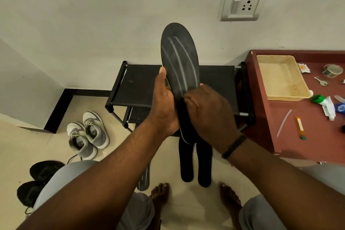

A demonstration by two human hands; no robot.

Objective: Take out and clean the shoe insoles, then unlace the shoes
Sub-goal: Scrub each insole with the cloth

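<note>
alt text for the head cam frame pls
A person's left hand holds a dark insole upright while the right hand rubs its lower half. Two black insoles lie on the floor below; grey sneakers sit to the left.

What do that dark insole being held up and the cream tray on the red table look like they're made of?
The insole looks like matte dark foam or rubber: thin, dull, with pale streaks. The tray looks like cream plastic: a smooth moulded rim with rounded corners and a faint sheen.
</note>
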